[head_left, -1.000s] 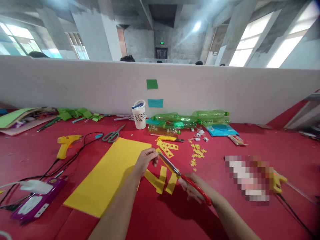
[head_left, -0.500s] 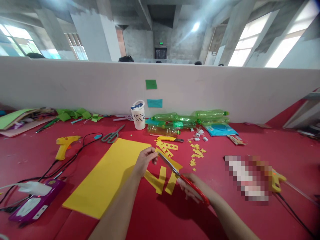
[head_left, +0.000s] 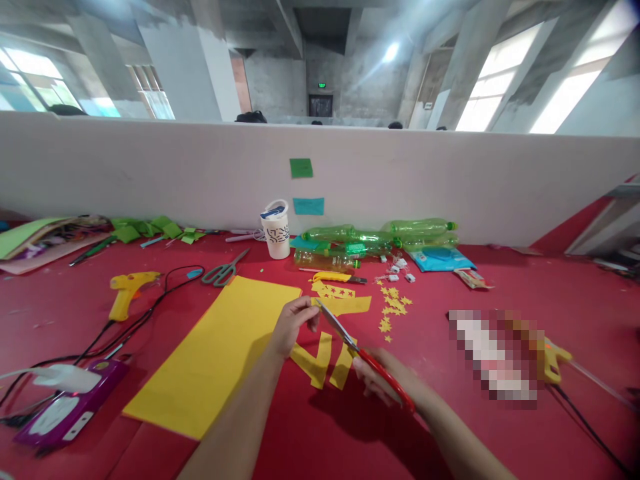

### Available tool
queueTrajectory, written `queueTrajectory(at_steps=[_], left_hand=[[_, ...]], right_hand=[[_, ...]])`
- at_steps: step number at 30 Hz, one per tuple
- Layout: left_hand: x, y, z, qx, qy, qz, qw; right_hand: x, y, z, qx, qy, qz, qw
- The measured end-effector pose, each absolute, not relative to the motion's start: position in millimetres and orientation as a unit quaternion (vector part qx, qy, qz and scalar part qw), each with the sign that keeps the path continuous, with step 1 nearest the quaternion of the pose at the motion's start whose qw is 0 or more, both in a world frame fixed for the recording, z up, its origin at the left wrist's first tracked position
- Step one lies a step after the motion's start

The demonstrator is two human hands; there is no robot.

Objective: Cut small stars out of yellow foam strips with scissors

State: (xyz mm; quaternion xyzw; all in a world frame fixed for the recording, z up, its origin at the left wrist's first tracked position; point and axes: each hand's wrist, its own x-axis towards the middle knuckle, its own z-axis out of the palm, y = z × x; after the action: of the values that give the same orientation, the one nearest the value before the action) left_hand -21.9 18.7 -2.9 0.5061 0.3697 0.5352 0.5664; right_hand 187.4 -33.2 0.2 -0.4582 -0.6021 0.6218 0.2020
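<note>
My left hand (head_left: pixel 297 323) pinches one end of a yellow paper strip (head_left: pixel 353 305) between thumb and fingers. The strip's free end points right, over the table. Red-handled scissors (head_left: pixel 381 370) are gripped in my right hand (head_left: pixel 375 383), blade tips at the strip's held end, close to my left fingertips. Whether the blades touch the paper I cannot tell. Below the hands lie cut yellow strips (head_left: pixel 324 353). Beside my left forearm is a large yellow sheet (head_left: pixel 215 353). Strips with star-shaped holes (head_left: pixel 340 291) lie just beyond, and small yellow stars (head_left: pixel 395 307) to the right.
Behind stand a white cup (head_left: pixel 277 233) and green plastic bottles (head_left: pixel 370 243), with a yellow utility knife (head_left: pixel 335 277) in front. Grey scissors (head_left: pixel 225 270), a yellow glue gun (head_left: pixel 127 293) and a purple power strip (head_left: pixel 75 407) lie left. Another glue gun (head_left: pixel 553 360) is right.
The strip's free end has swung away from me, so the strip now lies nearly crosswise instead of slanting toward me. Both hands stay in almost the same place.
</note>
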Motion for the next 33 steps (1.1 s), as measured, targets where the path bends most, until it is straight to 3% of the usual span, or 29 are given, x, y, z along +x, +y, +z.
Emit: queueTrajectory(at_steps=[33], left_hand=[[-19.1,17.2,-2.2,0.472,0.360,0.543,0.594]], right_hand=[[183.7,-32.3,-2.7,-0.461,-0.585,0.634,0.207]])
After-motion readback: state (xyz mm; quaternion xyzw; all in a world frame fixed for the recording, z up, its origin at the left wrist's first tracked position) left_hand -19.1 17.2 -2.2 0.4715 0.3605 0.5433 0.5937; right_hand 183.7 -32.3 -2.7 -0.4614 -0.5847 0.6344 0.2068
